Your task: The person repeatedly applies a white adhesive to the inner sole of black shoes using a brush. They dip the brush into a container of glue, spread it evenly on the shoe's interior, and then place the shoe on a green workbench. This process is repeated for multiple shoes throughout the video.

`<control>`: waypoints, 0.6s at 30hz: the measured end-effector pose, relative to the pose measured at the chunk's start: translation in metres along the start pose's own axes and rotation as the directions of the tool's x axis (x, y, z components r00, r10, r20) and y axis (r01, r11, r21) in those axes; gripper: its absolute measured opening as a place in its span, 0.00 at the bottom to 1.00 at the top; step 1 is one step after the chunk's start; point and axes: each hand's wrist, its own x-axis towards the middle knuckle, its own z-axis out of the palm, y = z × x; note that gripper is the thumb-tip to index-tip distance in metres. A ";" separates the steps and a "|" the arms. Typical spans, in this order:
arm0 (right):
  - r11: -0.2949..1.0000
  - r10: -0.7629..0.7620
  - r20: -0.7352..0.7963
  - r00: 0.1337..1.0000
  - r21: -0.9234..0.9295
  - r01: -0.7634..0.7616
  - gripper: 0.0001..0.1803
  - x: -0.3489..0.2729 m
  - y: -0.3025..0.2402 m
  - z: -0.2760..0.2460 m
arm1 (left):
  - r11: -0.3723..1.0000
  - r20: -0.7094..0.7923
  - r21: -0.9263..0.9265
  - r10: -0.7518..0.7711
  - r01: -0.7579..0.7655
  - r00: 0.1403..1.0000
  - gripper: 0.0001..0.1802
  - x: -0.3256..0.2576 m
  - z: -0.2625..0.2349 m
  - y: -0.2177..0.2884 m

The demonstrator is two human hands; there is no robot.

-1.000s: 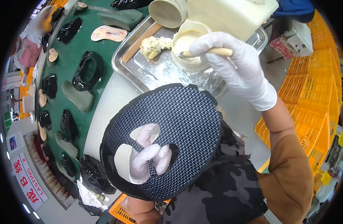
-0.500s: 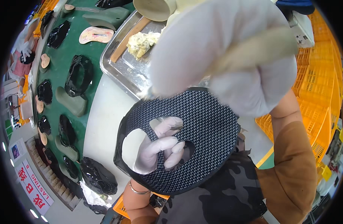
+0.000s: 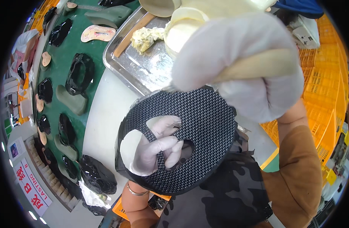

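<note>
My left hand (image 3: 161, 148), in a white glove, grips a black-and-grey mesh shoe upper (image 3: 205, 121) from beneath. Its fingers come through the cutouts and curl round the narrow strap between them. In my gloved right hand (image 3: 243, 45), close to the camera, is a brush with a pale wooden handle (image 3: 262, 65). The brush's far end sits at the upper's top edge, mostly hidden by the hand and blurred. Beyond the upper, a pale pot (image 3: 168, 36) of white liquid stands in a metal tray (image 3: 119, 74), partly covered by my right hand.
The tray also holds a wooden stick (image 3: 130, 36) and a yellowish crusted lump (image 3: 143, 40). Left, a green conveyor belt (image 3: 100, 57) carries black shoe uppers (image 3: 80, 74) and insoles (image 3: 98, 33). Orange crates (image 3: 322, 91) stand at the right. Another person (image 3: 26, 53) is at the far left.
My right hand and the brush have shifted right and slightly down, uncovering more of the pot. The shoe upper in my left hand has moved a little left and up.
</note>
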 end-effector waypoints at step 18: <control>0.913 0.155 0.005 0.988 0.382 -0.145 0.07 0.017 -0.007 -0.008 | 0.963 -0.238 0.257 0.145 -0.082 0.961 0.21 -0.014 0.014 -0.006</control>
